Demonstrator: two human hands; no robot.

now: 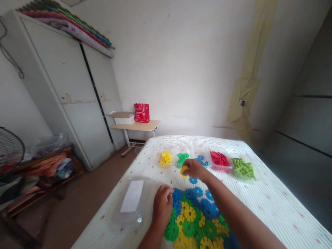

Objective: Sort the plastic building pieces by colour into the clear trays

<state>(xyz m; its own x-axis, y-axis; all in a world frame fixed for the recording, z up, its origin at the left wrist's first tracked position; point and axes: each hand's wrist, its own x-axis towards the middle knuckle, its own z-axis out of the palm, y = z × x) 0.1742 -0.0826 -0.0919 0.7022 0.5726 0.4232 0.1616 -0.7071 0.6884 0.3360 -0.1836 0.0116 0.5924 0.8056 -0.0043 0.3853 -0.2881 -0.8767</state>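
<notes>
My right hand (195,169) reaches out over the table and pinches a yellow snowflake disc (184,172). It is just in front of the clear box with green discs (183,159) and the one with blue discs (201,160). A single blue disc (193,180) lies below that hand. At the near side of the table spreads a mixed pile of blue, green and yellow snowflake discs (190,214). My left hand (163,204) rests at the pile's left edge, fingers curled beside the blue pieces. Whether anything is inside those fingers is hidden.
Other clear boxes hold yellow discs (166,158), red pieces (219,159) and light green pieces (243,168). A clear lid or box with a white label (132,196) lies at left on the ribbed white tablecloth (269,197). Behind stands a small table (140,126) with a red bag (141,113).
</notes>
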